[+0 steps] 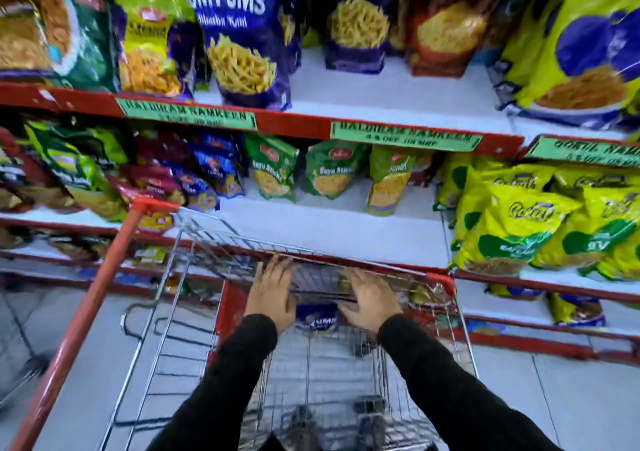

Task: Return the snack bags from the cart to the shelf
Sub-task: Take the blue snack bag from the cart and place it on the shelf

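A wire shopping cart (194, 312) with red trim stands against the snack shelves. Both my arms reach down into its basket. My left hand (272, 293) and my right hand (369, 300) are spread with fingers apart, on either side of a blue snack bag (317, 319) that lies in the far end of the cart. Neither hand grips it. Another yellowish bag (420, 294) shows through the cart's right corner. On the upper shelf (398, 100) stand matching blue bags (242, 34), with a bare white gap beside them.
Green bags (275, 170) hang on the middle shelf (329, 232), yellow bags (512, 228) fill the right side, mixed bags (79, 173) the left. The cart's red handle bar (79, 322) runs down the left. Grey tiled floor (554, 398) lies below.
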Demonstrator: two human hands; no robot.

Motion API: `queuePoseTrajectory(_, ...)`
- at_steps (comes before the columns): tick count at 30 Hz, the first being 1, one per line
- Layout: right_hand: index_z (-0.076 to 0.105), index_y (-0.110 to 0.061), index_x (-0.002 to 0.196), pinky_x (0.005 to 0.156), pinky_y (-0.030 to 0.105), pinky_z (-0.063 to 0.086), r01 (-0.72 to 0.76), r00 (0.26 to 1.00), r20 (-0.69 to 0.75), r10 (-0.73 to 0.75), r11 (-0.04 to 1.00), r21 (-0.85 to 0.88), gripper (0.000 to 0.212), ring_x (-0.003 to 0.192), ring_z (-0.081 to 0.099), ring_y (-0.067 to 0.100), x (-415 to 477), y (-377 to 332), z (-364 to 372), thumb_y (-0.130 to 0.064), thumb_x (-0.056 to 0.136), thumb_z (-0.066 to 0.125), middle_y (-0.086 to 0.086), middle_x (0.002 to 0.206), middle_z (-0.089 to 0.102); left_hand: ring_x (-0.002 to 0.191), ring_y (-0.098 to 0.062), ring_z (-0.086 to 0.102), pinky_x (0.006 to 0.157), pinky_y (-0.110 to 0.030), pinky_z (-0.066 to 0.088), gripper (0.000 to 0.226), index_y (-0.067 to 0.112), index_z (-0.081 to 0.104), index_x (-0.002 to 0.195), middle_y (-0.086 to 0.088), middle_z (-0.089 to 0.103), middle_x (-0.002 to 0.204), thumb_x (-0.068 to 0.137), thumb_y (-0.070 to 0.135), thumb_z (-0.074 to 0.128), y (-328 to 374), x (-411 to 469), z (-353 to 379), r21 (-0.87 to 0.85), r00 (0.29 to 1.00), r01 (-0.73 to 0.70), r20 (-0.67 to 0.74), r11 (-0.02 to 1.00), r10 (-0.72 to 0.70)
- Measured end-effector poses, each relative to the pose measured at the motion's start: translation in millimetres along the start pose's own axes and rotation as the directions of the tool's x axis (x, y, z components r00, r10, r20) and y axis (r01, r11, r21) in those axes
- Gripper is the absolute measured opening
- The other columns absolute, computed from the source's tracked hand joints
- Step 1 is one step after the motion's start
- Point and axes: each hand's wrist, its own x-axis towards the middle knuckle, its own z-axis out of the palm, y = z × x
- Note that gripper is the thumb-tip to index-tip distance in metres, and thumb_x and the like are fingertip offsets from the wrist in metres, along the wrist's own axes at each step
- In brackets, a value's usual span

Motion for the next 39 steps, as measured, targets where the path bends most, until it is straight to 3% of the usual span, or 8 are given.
queuePoseTrajectory(6, 0.052, -0.017, 0.131, 0.096, 0.043, 0.048, -0.068, 0.921, 0.359, 0.15, 0.97, -0.232, 0.038, 0.115, 0.063, 0.035, 22, 8, 36, -0.027, 0.094, 0.049, 0.015, 0.125, 0.066, 0.148, -0.025, 0.026, 0.124, -0.051, -0.002, 0.073, 0.024, 0.025, 0.15, -0.003, 0.035, 0.157, 0.083, 0.026, 0.053, -26, 3, 55, 0.224, 0.873, 0.161, 0.421, 0.961, -0.245)
queuePoseTrajectory(8, 0.057, -0.02, 0.128, 0.097, 0.042, 0.048, -0.096, 0.916, 0.362, 0.175, 0.969, -0.227, 0.034, 0.111, 0.066, 0.033, 28, 10, 43, -0.023, 0.095, 0.047, 0.012, 0.118, 0.07, 0.135, -0.025, 0.048, 0.122, -0.046, 0.02, 0.056, 0.027, 0.042, 0.143, -0.003, 0.056, 0.142, 0.088, 0.023, 0.05, -25, 9, 62, 0.208, 0.869, 0.208, 0.41, 0.956, -0.278)
queuePoseTrajectory(11, 0.064, -0.021, 0.117, 0.097, 0.04, 0.049, -0.202, 0.92, 0.304, 0.248, 0.964, -0.175, 0.027, 0.109, 0.067, 0.029, 32, 13, 56, -0.026, 0.095, 0.049, 0.008, 0.113, 0.072, 0.107, -0.027, 0.069, 0.091, -0.036, 0.053, 0.031, 0.017, 0.068, 0.113, -0.007, 0.073, 0.112, 0.093, 0.027, 0.047, -26, 17, 67, 0.199, 0.847, 0.338, 0.362, 0.92, -0.389)
queuePoseTrajectory(18, 0.066, -0.031, 0.113, 0.124, 0.046, 0.017, -0.268, 0.956, 0.082, 0.281, 0.953, -0.138, 0.026, 0.105, 0.068, 0.02, 25, 13, 56, -0.03, 0.095, 0.049, 0.0, 0.1, 0.076, 0.096, -0.031, 0.071, 0.075, -0.036, 0.055, 0.029, 0.024, 0.067, 0.109, -0.009, 0.074, 0.102, 0.088, 0.042, 0.056, -33, 4, 54, 0.048, 0.893, 0.388, 0.226, 0.92, -0.389)
queuePoseTrajectory(24, 0.069, -0.033, 0.097, 0.119, 0.045, 0.022, -0.173, 0.95, -0.222, 0.218, 0.964, 0.204, 0.019, 0.1, 0.064, 0.011, -3, 4, 20, -0.039, 0.085, 0.057, -0.011, 0.094, 0.076, 0.09, -0.02, 0.069, 0.068, -0.024, 0.05, 0.021, 0.029, 0.069, 0.099, 0.004, 0.074, 0.097, 0.084, 0.042, 0.063, -39, -26, 12, -0.317, 0.963, 0.155, -0.163, 0.936, -0.215)
queuePoseTrajectory(30, 0.071, -0.027, 0.082, 0.096, 0.041, 0.05, 0.08, 0.871, -0.448, 0.203, 0.84, 0.536, 0.017, 0.09, 0.064, 0.016, -33, -10, -40, -0.037, 0.072, 0.061, -0.015, 0.083, 0.066, 0.075, -0.004, 0.067, 0.073, -0.018, 0.053, 0.008, 0.034, 0.067, 0.083, 0.011, 0.07, 0.079, 0.076, 0.036, 0.07, -20, -43, -49, -0.674, 0.915, 0.011, -0.291, 0.739, -0.278)
queuePoseTrajectory(34, 0.07, -0.022, 0.083, 0.084, 0.027, 0.053, 0.246, 0.772, -0.582, 0.254, 0.726, 0.643, 0.01, 0.081, 0.065, 0.01, -38, -18, -88, -0.02, 0.073, 0.069, -0.002, 0.083, 0.069, 0.07, 0.019, 0.06, 0.066, 0.004, 0.042, 0.018, 0.027, 0.065, 0.082, 0.016, 0.068, 0.077, 0.074, 0.042, 0.071, 9, -29, -96, -0.798, 0.851, -0.09, -0.372, 0.595, -0.371)
queuePoseTrajectory(39, 0.066, -0.017, 0.078, 0.067, 0.007, 0.044, 0.372, 0.676, -0.647, 0.351, 0.596, 0.712, 0.009, 0.066, 0.054, -0.006, -31, -21, -160, -0.016, 0.08, 0.074, -0.01, 0.073, 0.064, 0.096, -0.001, 0.063, 0.082, -0.023, 0.05, 0.037, 0.008, 0.065, 0.109, 0.003, 0.066, 0.098, 0.079, 0.027, 0.076, 46, 1, -166, -0.882, 0.806, -0.26, -0.423, 0.394, -0.415)
